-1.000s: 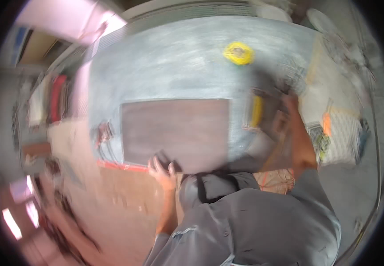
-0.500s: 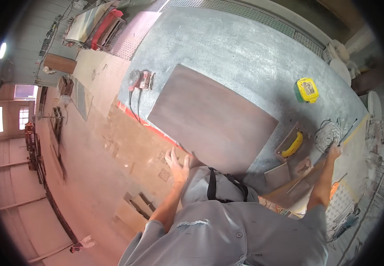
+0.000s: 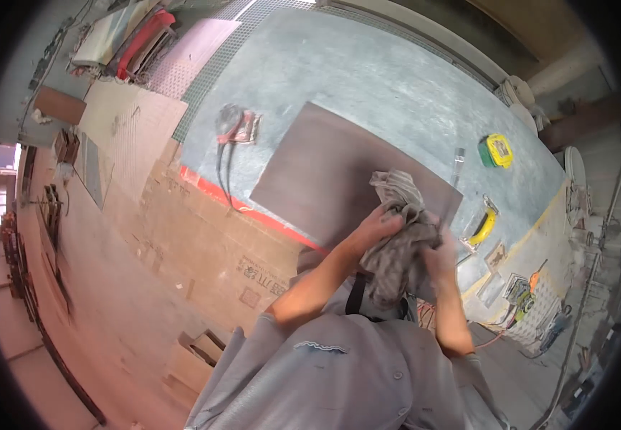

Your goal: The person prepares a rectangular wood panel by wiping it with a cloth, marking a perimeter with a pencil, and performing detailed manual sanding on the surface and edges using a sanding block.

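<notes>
A crumpled grey rag (image 3: 399,236) is bunched between both hands over the near edge of a large dark brown tile (image 3: 332,179). My left hand (image 3: 376,226) grips the rag's left side. My right hand (image 3: 439,258) holds its right side, partly blurred. The tile lies flat on a grey, dusty work table (image 3: 368,79).
An angle grinder with a red base (image 3: 233,127) and its cord lies left of the tile. A yellow tape measure (image 3: 497,149), a yellow-handled trowel (image 3: 481,229) and a pencil-like tool (image 3: 457,163) sit to the right. Cardboard (image 3: 210,244) covers the floor on the left.
Both hands have come together on the grey rag above the tile. Earlier the left hand rested on the tile's near edge and the right reached out to the right.
</notes>
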`<control>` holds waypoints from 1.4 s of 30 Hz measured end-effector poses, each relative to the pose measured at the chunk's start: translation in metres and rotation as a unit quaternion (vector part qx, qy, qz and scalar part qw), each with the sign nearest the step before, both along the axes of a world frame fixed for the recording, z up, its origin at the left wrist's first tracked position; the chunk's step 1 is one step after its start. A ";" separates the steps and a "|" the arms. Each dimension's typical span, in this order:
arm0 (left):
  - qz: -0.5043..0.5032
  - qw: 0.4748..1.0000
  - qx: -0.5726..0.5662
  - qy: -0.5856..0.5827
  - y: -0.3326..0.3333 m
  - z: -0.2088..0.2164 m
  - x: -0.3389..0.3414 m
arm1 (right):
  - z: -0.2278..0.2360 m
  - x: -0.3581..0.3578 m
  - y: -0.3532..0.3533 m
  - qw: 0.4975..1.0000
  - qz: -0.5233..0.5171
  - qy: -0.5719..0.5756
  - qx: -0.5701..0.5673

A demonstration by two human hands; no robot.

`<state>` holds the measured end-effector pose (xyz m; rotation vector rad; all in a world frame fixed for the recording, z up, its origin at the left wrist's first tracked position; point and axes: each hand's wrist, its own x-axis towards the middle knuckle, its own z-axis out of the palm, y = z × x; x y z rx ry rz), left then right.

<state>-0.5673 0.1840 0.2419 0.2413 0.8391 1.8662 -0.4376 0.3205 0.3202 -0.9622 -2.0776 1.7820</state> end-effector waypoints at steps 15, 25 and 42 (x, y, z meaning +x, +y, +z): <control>0.204 0.467 -0.552 0.660 -0.180 -0.128 -0.165 | -0.063 -0.067 -0.146 0.972 -0.057 -0.095 -0.207; 0.248 0.413 -0.589 0.649 -0.121 -0.141 -0.204 | -0.033 -0.125 -0.149 0.992 0.012 0.054 -0.116; 0.657 0.619 -0.185 -0.387 -0.456 -0.174 0.121 | -0.063 -0.239 -0.139 0.897 0.158 0.160 -0.380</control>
